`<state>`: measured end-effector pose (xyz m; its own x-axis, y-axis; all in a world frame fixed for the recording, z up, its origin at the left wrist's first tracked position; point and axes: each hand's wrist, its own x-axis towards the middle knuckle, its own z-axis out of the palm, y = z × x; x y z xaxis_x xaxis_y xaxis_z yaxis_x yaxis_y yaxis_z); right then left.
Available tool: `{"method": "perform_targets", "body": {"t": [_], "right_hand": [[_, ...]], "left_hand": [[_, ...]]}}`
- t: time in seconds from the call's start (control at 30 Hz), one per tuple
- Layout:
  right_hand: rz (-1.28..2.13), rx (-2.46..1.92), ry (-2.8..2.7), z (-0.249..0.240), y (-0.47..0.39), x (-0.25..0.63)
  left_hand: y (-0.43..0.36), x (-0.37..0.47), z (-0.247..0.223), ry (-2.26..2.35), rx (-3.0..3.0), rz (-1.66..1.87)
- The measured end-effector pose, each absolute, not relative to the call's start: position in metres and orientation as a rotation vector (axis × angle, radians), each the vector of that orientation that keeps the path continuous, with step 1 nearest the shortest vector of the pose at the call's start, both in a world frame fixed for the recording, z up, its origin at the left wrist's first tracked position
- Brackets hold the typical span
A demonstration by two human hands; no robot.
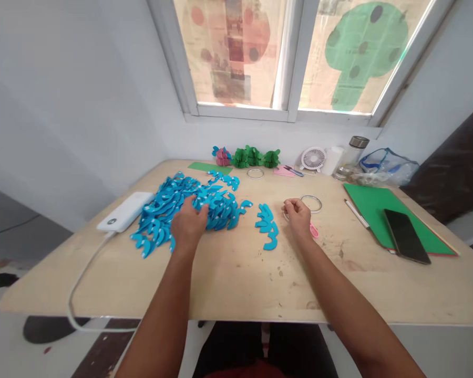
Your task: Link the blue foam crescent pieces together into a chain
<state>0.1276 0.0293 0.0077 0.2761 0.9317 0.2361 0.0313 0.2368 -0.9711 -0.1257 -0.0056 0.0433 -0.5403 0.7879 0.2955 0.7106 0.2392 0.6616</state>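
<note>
My left hand (188,223) reaches over the near side of a heap of blue curved cut-out pieces (157,210) with small white dots. Its thumb and forefinger are apart, and I see nothing between them. To the right, my right hand (298,214) is closed, fingertips together just above the table; whatever they hold, if anything, is hidden. A small pink item (314,230) shows beside that wrist, partly covered. Between both hands lies a short overlapping row of the same blue pieces (266,220). A silver ring (312,203) rests just beyond the right hand.
A white power bank (126,211) with a cable is left of the heap. Green and pink paper ornaments (246,157), a small fan (314,158) and a glass bottle (349,157) line the back. Right are green sheets (372,215), a pen (357,213) and a phone (407,236).
</note>
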Motion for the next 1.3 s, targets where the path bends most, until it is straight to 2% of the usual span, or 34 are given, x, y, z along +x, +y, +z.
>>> {"method": "perform_targets", "body": {"t": [0.1, 0.17, 0.3, 0.37, 0.57, 0.87, 1.2, 1.3], "right_hand": [[0.786, -1.159, -1.122, 0.006, 0.03, 0.128], [0.761, -1.162, -1.125, 0.006, 0.03, 0.129], [0.731, -1.167, -1.126, 0.005, 0.032, 0.131], [0.727, -1.178, -1.124, 0.004, 0.033, 0.132], [0.596, -1.209, -1.032, 0.005, 0.043, 0.147], [0.59, -1.269, -0.843, 0.018, 0.056, 0.181], [0.485, -1.643, -1.257, 0.0, 0.014, 0.209], [0.327, -1.827, -1.458, -0.011, -0.002, 0.203]], "left_hand": [[-0.016, -0.114, 0.038, 2.556, 1.553, 1.146], [-0.019, -0.091, 0.035, 2.406, 1.741, 1.104], [-0.016, -0.037, 0.029, 1.936, 2.162, 0.647], [-0.014, -0.017, 0.022, 1.79, 2.252, 0.534], [-0.014, -0.001, 0.002, 1.749, 2.39, 0.367], [-0.024, -0.003, -0.001, 1.691, 2.276, 0.587], [-0.014, -0.01, -0.005, 1.715, 2.179, 1.035], [-0.011, -0.013, -0.01, 1.808, 2.158, 1.155]]}}
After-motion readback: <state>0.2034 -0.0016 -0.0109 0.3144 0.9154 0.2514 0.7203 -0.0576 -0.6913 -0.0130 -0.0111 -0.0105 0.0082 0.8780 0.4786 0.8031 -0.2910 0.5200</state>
